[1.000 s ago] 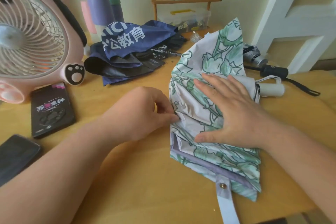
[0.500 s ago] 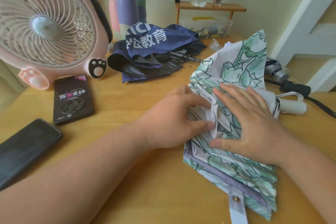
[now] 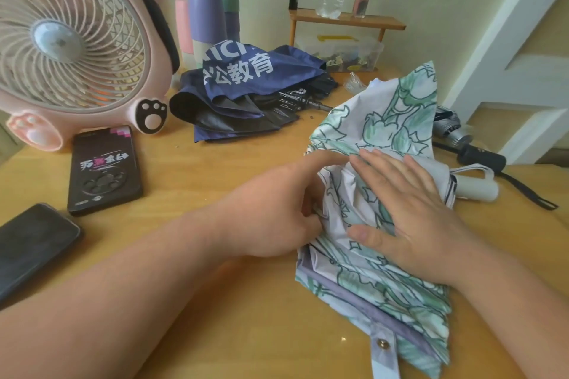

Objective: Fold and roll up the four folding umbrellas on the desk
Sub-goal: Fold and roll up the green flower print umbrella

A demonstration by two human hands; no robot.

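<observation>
Cloth of the floral umbrella [image 3: 391,120], at four o'clock on the desk [image 3: 231,163], looks limp and slippery, best taken by pleat edges: left hand [image 3: 274,212] pinches one, flat right hand [image 3: 412,218] pins it.

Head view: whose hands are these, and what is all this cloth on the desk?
There is no machine here. A person wears a camera on the head, so it looks down at their own two hands. The right hand lies flat on a floral umbrella, pressing it to the desk. The left hand pinches a fold at its edge. Behind lie a rumpled blue umbrella and a black-handled umbrella. A fan and a phone sit at the left.
</observation>
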